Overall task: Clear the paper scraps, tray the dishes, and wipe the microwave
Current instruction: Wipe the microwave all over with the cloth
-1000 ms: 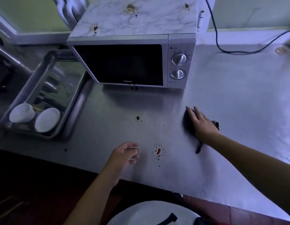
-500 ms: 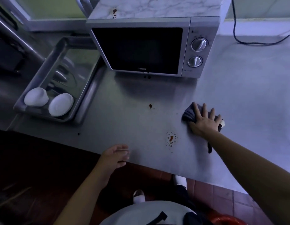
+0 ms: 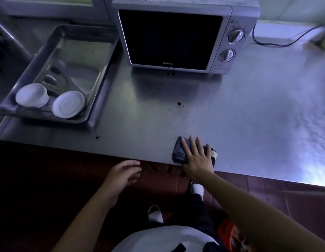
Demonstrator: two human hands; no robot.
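My right hand (image 3: 198, 157) presses flat on a dark grey cloth (image 3: 179, 151) at the front edge of the steel counter (image 3: 248, 115). Its fingers are straight and spread. My left hand (image 3: 121, 174) hovers below the counter edge with relaxed fingers, holding nothing. A silver microwave (image 3: 176, 39) stands at the back with its door closed. To its left, a steel tray (image 3: 96, 84) holds a white cup (image 3: 31, 95) on its side and a white saucer (image 3: 68, 104). A small red-brown stain (image 3: 179, 103) marks the counter's middle.
A black power cable (image 3: 278, 43) runs along the counter behind the microwave's right side. Dark drips (image 3: 170, 73) sit under the microwave door and a dark spot (image 3: 97, 137) lies near the front edge. Red floor tiles (image 3: 158, 179) and my shoes (image 3: 155, 214) show below.
My right hand has dragged the cloth toward the front edge, over the larger red stain, which no longer shows. My left hand dropped off the counter to below its edge.
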